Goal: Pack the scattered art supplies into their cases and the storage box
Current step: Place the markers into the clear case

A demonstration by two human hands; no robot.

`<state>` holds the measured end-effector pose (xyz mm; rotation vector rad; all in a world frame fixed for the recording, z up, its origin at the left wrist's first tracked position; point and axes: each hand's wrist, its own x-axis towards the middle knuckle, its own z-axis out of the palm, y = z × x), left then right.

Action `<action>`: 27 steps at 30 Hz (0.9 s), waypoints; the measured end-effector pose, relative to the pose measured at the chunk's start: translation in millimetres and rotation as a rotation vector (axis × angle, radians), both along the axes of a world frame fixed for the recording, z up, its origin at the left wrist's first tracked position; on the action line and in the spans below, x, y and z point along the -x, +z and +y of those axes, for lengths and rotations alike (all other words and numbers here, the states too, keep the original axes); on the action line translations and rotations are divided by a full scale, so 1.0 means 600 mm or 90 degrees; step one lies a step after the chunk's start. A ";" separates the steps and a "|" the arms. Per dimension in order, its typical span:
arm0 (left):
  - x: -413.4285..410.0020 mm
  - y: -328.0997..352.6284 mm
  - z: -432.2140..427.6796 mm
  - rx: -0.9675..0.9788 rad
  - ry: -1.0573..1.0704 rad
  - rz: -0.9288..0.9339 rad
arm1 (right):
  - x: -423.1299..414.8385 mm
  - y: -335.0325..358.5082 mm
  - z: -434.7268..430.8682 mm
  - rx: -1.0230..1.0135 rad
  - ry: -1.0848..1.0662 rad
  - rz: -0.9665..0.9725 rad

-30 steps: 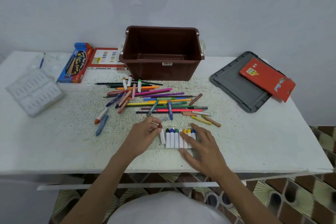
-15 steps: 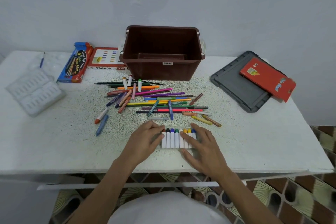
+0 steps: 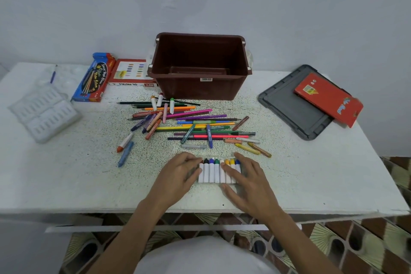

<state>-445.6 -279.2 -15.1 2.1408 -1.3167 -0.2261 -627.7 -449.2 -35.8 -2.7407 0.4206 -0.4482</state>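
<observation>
A row of several white-bodied markers with coloured caps [image 3: 212, 172] lies side by side near the table's front edge. My left hand [image 3: 179, 173] touches the row's left end with loosely bent fingers. My right hand [image 3: 245, 181] lies flat over the right end, fingers spread. Behind them a loose pile of coloured pencils, pens and crayons [image 3: 189, 124] is scattered. The brown storage box [image 3: 201, 90] stands open at the back centre.
A grey lid [image 3: 289, 104] with a red case [image 3: 328, 99] on it lies at the right. A blue pencil box [image 3: 93, 79] and an oil pastels box [image 3: 131, 72] sit back left. A white plastic tray [image 3: 44, 114] is at far left. Two crayons [image 3: 124, 148] lie apart.
My left hand set a white marker down at the row's left end and now rests against the row. My right hand stayed on the right end.
</observation>
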 end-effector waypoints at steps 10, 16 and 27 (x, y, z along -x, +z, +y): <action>-0.075 0.035 -0.042 0.056 0.124 -0.107 | 0.000 0.005 0.001 -0.009 -0.003 0.008; -0.177 0.036 -0.083 0.049 0.217 -0.193 | 0.000 0.005 0.002 -0.007 0.001 0.005; -0.238 0.045 -0.157 -0.196 0.224 -0.296 | 0.000 -0.003 0.000 -0.007 -0.003 -0.007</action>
